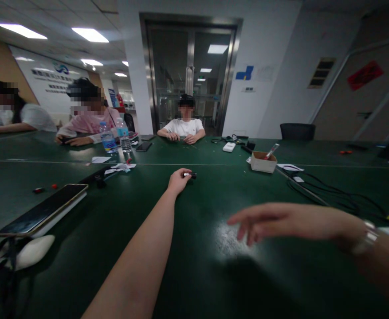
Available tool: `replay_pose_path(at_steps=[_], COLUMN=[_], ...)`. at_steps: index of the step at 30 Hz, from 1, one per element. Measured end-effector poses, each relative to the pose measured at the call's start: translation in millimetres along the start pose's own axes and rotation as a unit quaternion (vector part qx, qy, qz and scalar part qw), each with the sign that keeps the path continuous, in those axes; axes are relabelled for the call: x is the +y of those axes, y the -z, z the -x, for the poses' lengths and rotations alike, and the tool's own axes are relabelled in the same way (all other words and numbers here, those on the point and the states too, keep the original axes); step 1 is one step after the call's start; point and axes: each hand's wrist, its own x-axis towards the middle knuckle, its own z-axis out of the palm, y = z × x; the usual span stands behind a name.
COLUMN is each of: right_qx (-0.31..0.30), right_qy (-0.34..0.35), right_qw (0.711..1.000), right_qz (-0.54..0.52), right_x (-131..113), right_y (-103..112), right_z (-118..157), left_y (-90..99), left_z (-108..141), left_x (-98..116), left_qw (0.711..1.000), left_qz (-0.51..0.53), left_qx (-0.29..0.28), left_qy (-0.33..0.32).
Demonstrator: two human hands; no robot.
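Note:
Stretched far out over the green table (201, 199), my left hand (178, 180) is closed around a small black object with a silver band (190, 175). Its exact kind is too small to make out, and the fingers cover part of it. My right hand (264, 221) hovers above the table nearer to me, slightly blurred. Its fingers are loosely stretched and apart, nothing is in them, and a shadow lies below. A metal band (369, 237) circles the right wrist.
At left lie a phone on a white box (48, 208), a white rounded object with black straps (34, 252) and paper scraps (121, 167). Two water bottles (108, 138) stand beyond. To the right are a small cardboard box (263, 163) and black cables (334, 190). Several people sit around the table.

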Motion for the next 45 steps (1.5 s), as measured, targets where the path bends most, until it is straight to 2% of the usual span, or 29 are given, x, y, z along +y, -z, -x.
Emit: replay_pose_path(at_steps=[1,3,5,7,9,12,17,22,28,33,45], right_qx=[-0.029,-0.025,0.035,0.093,0.099,0.114,0.165,0.137,0.154,0.148,0.143], right_qy=[-0.003,0.008,-0.018,-0.039,-0.039,0.001,0.068,0.108,0.118,0.126,0.136], right_qw=[0.999,0.994,0.989,0.981,0.976,0.969,0.935,0.919,0.9,0.894,0.893], right_qz=[-0.034,-0.105,-0.139,-0.166,-0.188,-0.219,-0.307,-0.354,-0.39,-0.404,-0.404], right_x=[-40.0,-102.8,-134.1,-139.2,-132.3,-120.9,-107.9,-95.7,-88.9,-87.5,-86.8], right_y=[6.9,15.1,15.0,8.6,-0.2,-11.3,-20.4,-20.6,-18.5,-17.7,-18.8], right_z=[-39.9,-114.7,-172.8,-211.6,-236.3,-259.3,-274.8,-272.4,-276.2,-275.6,-272.3], left_y=[-0.4,-1.4,-2.1,-2.3,-2.0,-1.6,-1.7,-0.2,0.0,-2.9,-1.3], left_z=[-0.9,-2.2,-2.7,-2.5,-2.3,-2.7,-4.3,-4.4,-3.3,-4.6,-3.7], left_x=[-1.4,-3.3,-3.7,-2.9,-1.4,0.5,-0.1,-3.4,1.0,1.0,2.3], left_qw=[1.0,1.0,0.999,0.998,0.997,0.996,0.995,0.999,0.996,0.995,0.999], left_qz=[0.005,0.014,0.03,0.05,0.067,0.085,0.095,0.045,0.08,0.089,0.043], left_qx=[0.0,0.002,0.003,0.002,0.003,-0.001,-0.019,-0.016,0.015,-0.005,-0.006], left_qy=[-0.001,-0.007,-0.017,-0.026,-0.03,-0.022,0.005,-0.004,-0.022,0.05,0.028])
